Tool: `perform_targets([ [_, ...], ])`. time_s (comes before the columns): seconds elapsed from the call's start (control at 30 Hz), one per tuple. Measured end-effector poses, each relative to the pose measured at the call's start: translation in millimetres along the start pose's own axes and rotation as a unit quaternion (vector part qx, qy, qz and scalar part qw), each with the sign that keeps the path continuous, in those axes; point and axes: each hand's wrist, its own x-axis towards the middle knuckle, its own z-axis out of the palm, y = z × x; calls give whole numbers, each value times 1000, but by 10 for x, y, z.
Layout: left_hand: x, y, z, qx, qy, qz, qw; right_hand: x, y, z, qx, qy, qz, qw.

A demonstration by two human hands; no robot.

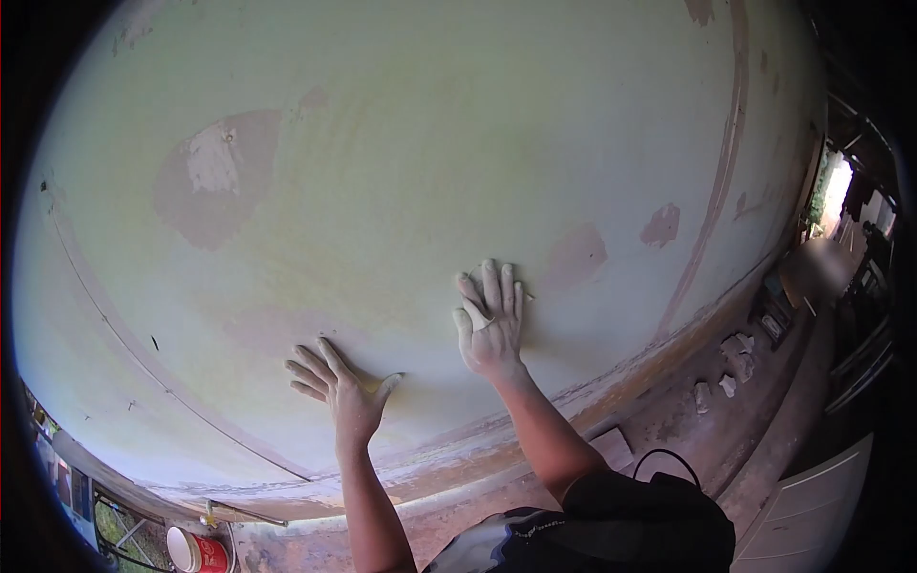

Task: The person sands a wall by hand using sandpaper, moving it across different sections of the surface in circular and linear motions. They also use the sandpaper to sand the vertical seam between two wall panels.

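Observation:
My left hand lies against the pale green wall, fingers spread and thumb stretched out to the right, holding nothing. Higher up and to the right, my right hand presses on the same wall. A thin pale sheet is tucked between its fingers, with one flap showing near the thumb; the rest is hidden under the hand. Whitish dust coats the fingers of both hands. Bare pinkish patches mark the wall at the upper left and right of my right hand.
A red and white bucket stands at the lower left. Broken pale chunks lie on the floor to the right, near a blurred person. A pale panel is at the lower right. A thin cable runs along the wall's left side.

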Motion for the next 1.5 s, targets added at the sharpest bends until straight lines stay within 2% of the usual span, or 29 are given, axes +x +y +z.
perform_targets([
  [0.1, -19, -41, 22, -2, -8, 3, 1000, 737, 131, -463, 54, 171, 68, 981],
  [0.17, -9, -59, 40, -7, 1, 19, 1000, 1185, 140, -704, 61, 232, 89, 967],
  [0.27, -15, -62, 40, -9, 6, 16, 1000, 1359, 13, -673, 56, 266, 91, 958],
  [0.33, 2, -38, 29, -6, 6, 17, 1000, 1108, -272, -529, 6, 186, 58, 981],
  [0.4, -15, -21, 10, -4, -6, 5, 1000, 567, -539, -164, -12, 92, -16, 996],
  [0.43, -16, -21, 23, -5, -12, 5, 1000, 260, -541, 11, -8, 29, -56, 998],
  [0.5, -4, -24, 38, -6, 10, 10, 1000, -260, -233, 305, -35, -27, -102, 994],
  [0.6, -8, -33, 42, -1, 9, 10, 1000, -170, 269, 31, -39, 3, -39, 998],
  [0.63, -12, -43, 37, 4, 5, 10, 1000, 65, 308, -175, -13, 50, 21, 998],
  [0.67, -10, -39, 38, 2, 7, 13, 1000, 339, 294, -383, 13, 86, 76, 993],
  [0.73, -5, -11, 18, -1, 10, 12, 1000, 809, 236, -537, 81, 209, 122, 967],
  [0.83, -10, -18, 27, 0, 11, 13, 1000, 1066, -181, -500, 68, 227, 114, 965],
  [0.9, -22, -18, 18, 6, 12, 11, 1000, 840, -550, -281, 0, 158, 53, 986],
  [0.97, -16, -39, 23, 15, 6, 15, 1000, 356, -833, 51, -4, 57, -22, 998],
  [1.03, -37, -94, 37, 31, 8, 30, 999, -176, -725, 432, -25, -20, -136, 990],
  [1.13, -50, -99, -4, 46, -1, 27, 999, -397, -174, 225, -3, -17, -80, 997],
  [1.17, -40, -108, -22, 50, 2, 30, 998, -324, 48, 90, -5, 3, -16, 1000],
  [1.23, -44, -120, -19, 59, -13, 23, 998, -14, 452, -177, 5, 103, 83, 991],
  [1.3, -20, -142, 8, 62, -5, 28, 998, 342, 810, -341, 83, 220, 93, 967],
  [1.33, -45, -151, 19, 68, -2, 35, 997, 456, 800, -339, 83, 213, 93, 969],
  [1.4, -52, -142, 1, 78, -19, 25, 996, 567, 573, -322, 113, 283, 176, 936],
  [1.47, -45, -147, -25, 84, -38, 27, 995, 455, 37, -257, 157, 213, 198, 944],
  [1.5, -82, -164, -42, 90, -39, 23, 995, 308, -197, -160, 173, 158, 158, 959],
])
